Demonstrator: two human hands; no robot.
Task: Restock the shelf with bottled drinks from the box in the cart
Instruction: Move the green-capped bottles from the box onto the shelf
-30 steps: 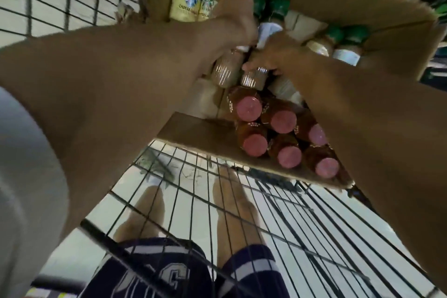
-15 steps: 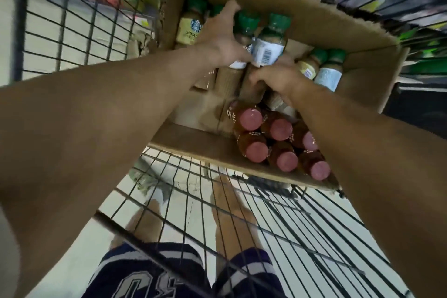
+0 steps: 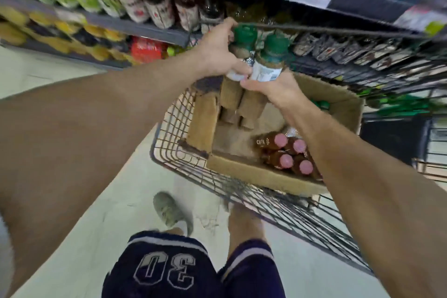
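Both hands are gripping green-capped bottles above the box (image 3: 343,106) in the cart (image 3: 169,133), the left hand (image 3: 217,55) curling around one bottle (image 3: 242,41) and the right hand (image 3: 278,87) cupping another (image 3: 271,60) from below, probably carrying them together toward the shelf (image 3: 150,29).

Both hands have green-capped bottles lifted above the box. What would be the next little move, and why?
Probably carry them forward and up toward the shelf. The left hand and right hand each grip a green-capped bottle, already lifted above the box in the cart, and the shelf lies just beyond.
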